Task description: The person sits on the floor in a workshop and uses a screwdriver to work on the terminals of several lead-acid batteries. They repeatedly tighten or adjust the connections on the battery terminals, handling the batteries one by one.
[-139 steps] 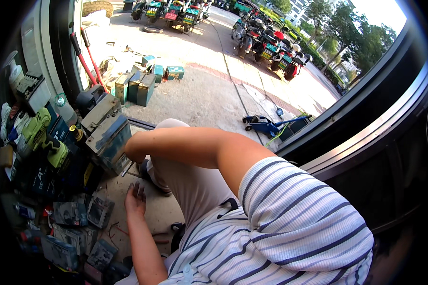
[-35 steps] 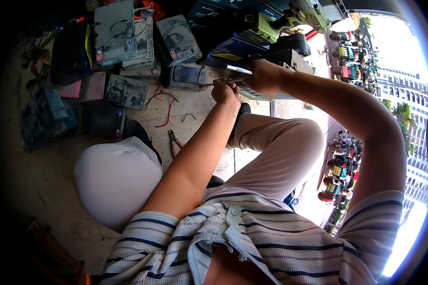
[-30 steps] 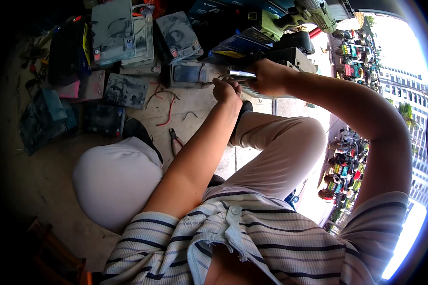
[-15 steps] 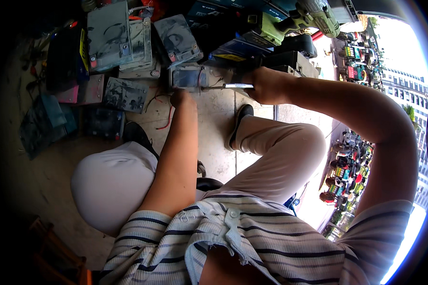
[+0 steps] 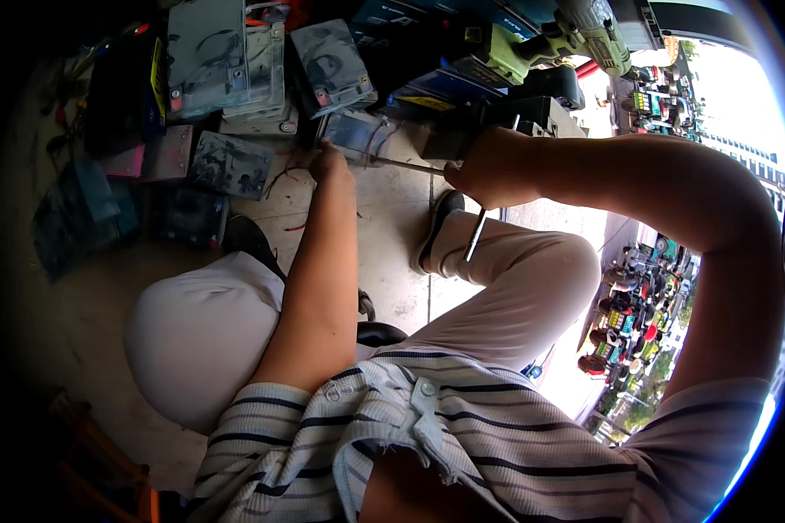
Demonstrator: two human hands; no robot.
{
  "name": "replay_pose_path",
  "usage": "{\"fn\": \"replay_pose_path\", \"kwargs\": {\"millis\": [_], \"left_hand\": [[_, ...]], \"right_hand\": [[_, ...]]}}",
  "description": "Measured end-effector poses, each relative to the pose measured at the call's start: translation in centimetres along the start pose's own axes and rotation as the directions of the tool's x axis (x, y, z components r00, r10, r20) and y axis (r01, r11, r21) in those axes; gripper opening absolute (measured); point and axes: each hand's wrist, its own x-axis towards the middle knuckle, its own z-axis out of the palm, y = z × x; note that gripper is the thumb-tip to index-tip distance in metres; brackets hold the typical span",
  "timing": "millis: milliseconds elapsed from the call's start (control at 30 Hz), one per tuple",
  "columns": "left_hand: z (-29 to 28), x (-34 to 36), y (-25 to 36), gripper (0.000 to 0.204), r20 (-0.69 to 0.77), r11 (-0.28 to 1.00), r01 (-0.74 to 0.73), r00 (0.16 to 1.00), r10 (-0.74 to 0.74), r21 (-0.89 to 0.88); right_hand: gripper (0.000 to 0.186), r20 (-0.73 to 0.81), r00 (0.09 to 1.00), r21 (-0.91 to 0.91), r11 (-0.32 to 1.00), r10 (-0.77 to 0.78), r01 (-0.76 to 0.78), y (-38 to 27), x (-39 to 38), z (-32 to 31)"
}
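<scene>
My right hand (image 5: 490, 170) is closed around the middle of a T-handle wrench (image 5: 474, 235). Its crossbar sticks out above and below the fist, and its thin shaft points left to a grey-blue battery (image 5: 355, 132) on the floor. A dark red wire lies across that battery. At the battery's near left corner is my left hand (image 5: 330, 164), its fingers drawn together; what they pinch is hidden. Loose thin wires (image 5: 281, 179) lie just left of this hand.
Stacked used batteries (image 5: 208, 57) stand at the far left, with another dusty battery (image 5: 231, 166) nearer. A green cordless power tool (image 5: 589, 35) rests on dark boxes (image 5: 445, 85) at the far right. My shoe (image 5: 445, 218) is on the tiled floor (image 5: 392, 261).
The wrench's crossbar has swung from pointing along the shaft to standing crosswise. The battery has turned slightly. My left hand has shifted a little away from me.
</scene>
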Motion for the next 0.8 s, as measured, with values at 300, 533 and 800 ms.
{"fn": "replay_pose_path", "kwargs": {"millis": [300, 533, 800], "left_hand": [[3.6, -9.2, -3.4, 0.046, -0.056, 0.962, 0.14, 0.99, -0.131, 0.235], [7.8, -7.2, -6.6, 0.023, 0.812, 0.858, 0.513, 0.505, -0.293, -0.009], [3.3, -10.4, -2.7, 0.014, 0.819, 0.818, 0.575, 0.468, -0.331, 0.002]], "right_hand": [[0.02, 0.006, 0.989, -0.017, 0.989, 0.145, -0.145, -2.8, 0.4, -1.3], [0.014, -0.207, 0.938, -0.182, 0.931, 0.279, -0.317, -1.9, 0.2, 0.8], [0.028, -0.565, -0.07, 0.738, 0.466, 0.822, -0.487, -4.8, -1.5, 4.2]]}}
